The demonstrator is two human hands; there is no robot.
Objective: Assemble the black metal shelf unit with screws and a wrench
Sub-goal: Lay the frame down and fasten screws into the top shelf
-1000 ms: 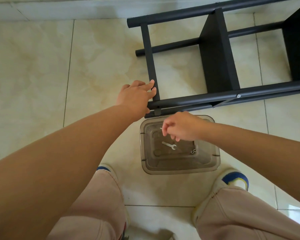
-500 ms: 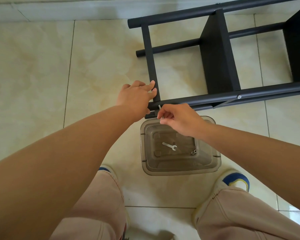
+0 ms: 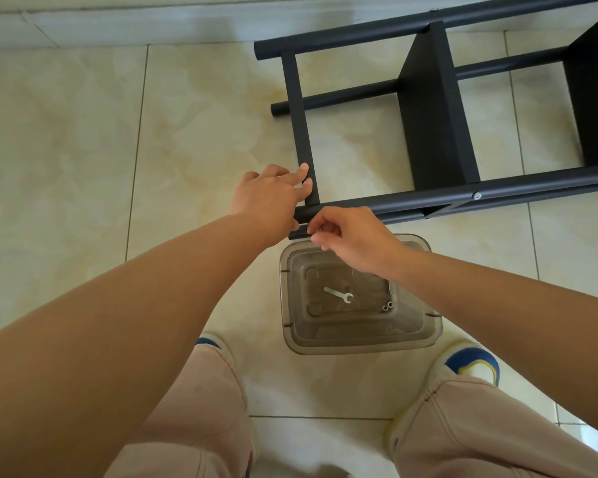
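Shelf unit (image 3: pixel 428 108) lies on its side on the tiled floor (image 3: pixel 83 150), with its near end corner directly between the two hands. Left hand (image 3: pixel 270 198) grips that corner, fingers resting against the short end bar (image 3: pixel 301 125) just beyond them. Right hand (image 3: pixel 349 236) pinches at the end of the lower tube (image 3: pixel 299 232), fingertips curled together; a screw is probably between them, but it is too small to confirm. Directly below the right hand sits a clear plastic bin (image 3: pixel 425 336) containing the wrench (image 3: pixel 339 294) and two nuts (image 3: pixel 387 306).

Handling: the frame appears rigid and moderately heavy, with a smooth painted finish that may slip. Hold it at tube joints, not at the thin panels. Small fasteners drop easily; pinch them firmly.
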